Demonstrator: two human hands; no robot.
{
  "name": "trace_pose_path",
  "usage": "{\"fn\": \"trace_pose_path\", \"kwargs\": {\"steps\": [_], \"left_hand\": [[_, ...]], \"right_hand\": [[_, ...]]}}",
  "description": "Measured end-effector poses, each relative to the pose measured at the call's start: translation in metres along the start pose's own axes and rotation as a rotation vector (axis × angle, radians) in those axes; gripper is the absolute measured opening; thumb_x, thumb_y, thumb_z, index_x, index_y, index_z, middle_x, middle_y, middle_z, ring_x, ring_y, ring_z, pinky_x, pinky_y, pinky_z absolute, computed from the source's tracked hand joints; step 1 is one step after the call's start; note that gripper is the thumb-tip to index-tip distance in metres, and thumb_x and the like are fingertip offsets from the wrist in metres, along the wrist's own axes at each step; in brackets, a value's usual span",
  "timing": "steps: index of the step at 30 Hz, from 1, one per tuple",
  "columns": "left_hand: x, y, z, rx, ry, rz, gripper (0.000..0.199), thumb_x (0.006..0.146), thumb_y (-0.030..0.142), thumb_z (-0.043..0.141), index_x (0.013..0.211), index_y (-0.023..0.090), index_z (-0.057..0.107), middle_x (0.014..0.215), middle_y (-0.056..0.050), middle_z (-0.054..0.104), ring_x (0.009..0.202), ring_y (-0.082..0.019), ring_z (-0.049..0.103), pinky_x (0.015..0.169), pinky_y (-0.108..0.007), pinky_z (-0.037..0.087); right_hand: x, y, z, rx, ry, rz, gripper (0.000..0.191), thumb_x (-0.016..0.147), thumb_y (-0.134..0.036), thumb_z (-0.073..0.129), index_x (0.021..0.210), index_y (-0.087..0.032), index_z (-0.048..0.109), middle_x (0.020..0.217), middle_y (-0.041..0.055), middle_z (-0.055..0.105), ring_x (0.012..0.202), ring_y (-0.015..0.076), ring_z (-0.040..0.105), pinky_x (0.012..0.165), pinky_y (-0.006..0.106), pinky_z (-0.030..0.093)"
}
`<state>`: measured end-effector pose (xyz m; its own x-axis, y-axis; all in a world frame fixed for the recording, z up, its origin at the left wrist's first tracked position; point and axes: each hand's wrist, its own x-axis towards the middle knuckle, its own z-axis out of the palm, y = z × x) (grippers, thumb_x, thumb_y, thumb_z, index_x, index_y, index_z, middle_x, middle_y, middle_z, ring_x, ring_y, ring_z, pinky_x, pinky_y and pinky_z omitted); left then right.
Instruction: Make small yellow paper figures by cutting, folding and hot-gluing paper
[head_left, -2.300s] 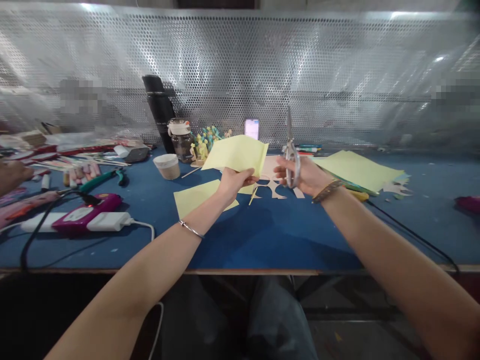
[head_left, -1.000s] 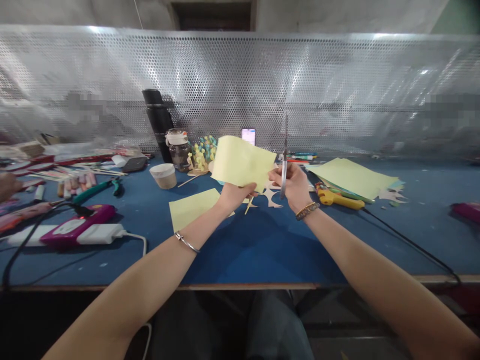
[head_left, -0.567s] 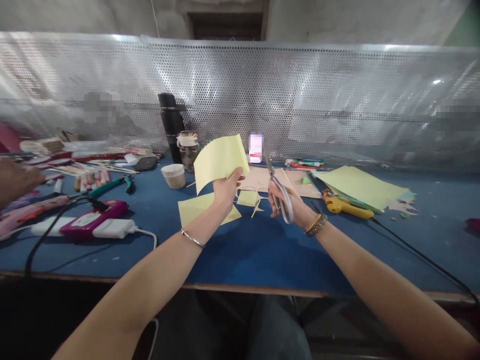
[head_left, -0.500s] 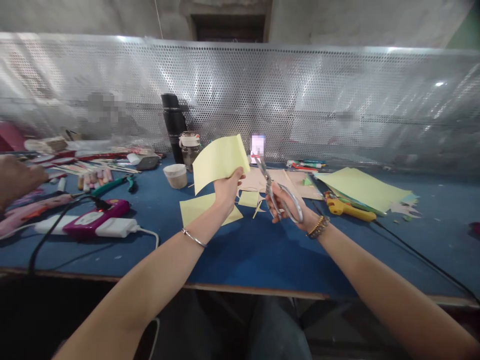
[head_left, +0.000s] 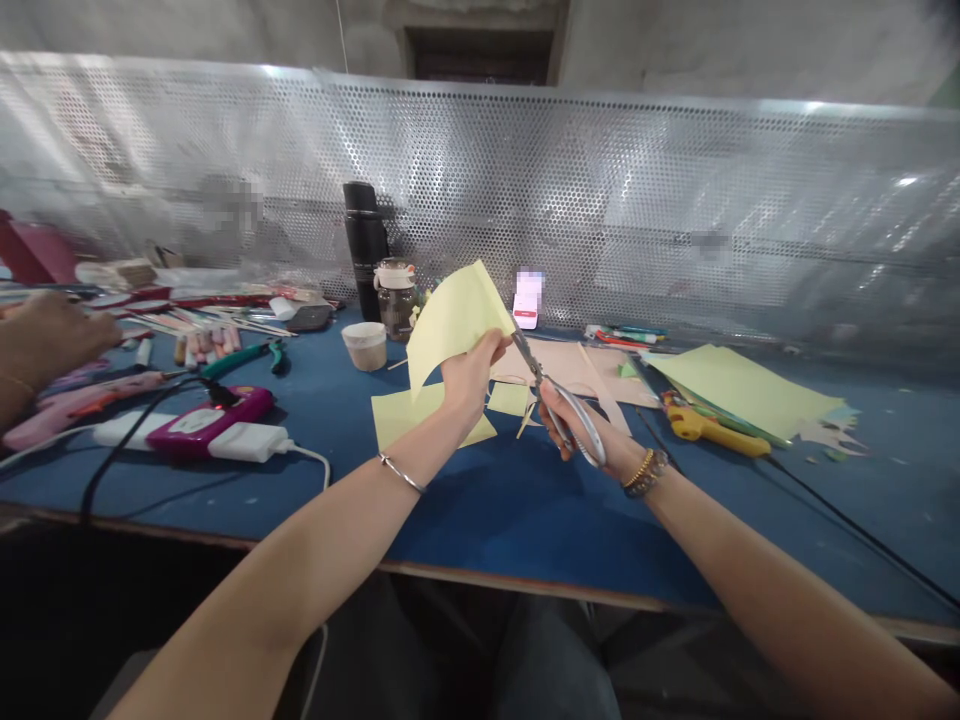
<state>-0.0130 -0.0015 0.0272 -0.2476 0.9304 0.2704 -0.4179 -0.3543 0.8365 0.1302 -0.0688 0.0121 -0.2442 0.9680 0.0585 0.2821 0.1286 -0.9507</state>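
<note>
Two hands are up over the middle of the tabletop (head_left: 570, 530): my left hand (head_left: 469, 385) pinches a yellow paper sheet (head_left: 454, 325), and my right hand (head_left: 577, 425) grips scissors (head_left: 566, 410), blades nearly closed at the sheet's edge, tilted now, upright earlier.

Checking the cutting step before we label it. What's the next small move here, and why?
Probably a short closing snip with the scissors: the right hand holds them with the blade tips at the edge of the yellow paper sheet, and the left hand grips that sheet up off the table, so it is presented to the blades. Whether the paper already sits between them is hard to tell.
</note>
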Motion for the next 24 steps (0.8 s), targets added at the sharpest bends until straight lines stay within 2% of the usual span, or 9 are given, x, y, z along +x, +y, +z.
{"fn": "trace_pose_path", "kwargs": {"steps": [7,14,24], "left_hand": [[-0.0010,0.0019,0.0006,0.036,0.000,-0.007,0.023,0.066,0.027,0.069,0.085,0.013,0.066,0.091,-0.008,0.070,0.085,-0.020,0.067,0.079,-0.031,0.054],[-0.0044,0.0048,0.0003,0.050,-0.040,0.005,0.023,0.068,0.028,0.066,0.086,0.013,0.067,0.097,-0.010,0.068,0.089,-0.021,0.066,0.081,-0.032,0.052],[-0.0055,0.0069,0.0024,-0.020,-0.003,-0.025,0.029,0.066,0.027,0.069,0.091,0.013,0.065,0.099,-0.009,0.068,0.090,-0.019,0.065,0.081,-0.028,0.052]], "right_hand": [[0.0017,0.0024,0.0004,-0.049,0.001,-0.010,0.051,0.080,-0.071,0.036,0.071,-0.021,0.040,0.051,-0.0064,0.037,0.041,0.0076,0.037,0.036,0.018,0.038],[0.0017,0.0022,0.0016,-0.014,0.012,-0.013,0.050,0.079,-0.071,0.038,0.072,-0.021,0.040,0.051,-0.0068,0.038,0.040,0.0073,0.037,0.035,0.018,0.037],[-0.0012,-0.0006,0.0030,-0.032,0.005,-0.013,0.049,0.080,-0.069,0.039,0.074,-0.021,0.042,0.053,-0.0065,0.039,0.041,0.0075,0.038,0.036,0.019,0.039]]}}
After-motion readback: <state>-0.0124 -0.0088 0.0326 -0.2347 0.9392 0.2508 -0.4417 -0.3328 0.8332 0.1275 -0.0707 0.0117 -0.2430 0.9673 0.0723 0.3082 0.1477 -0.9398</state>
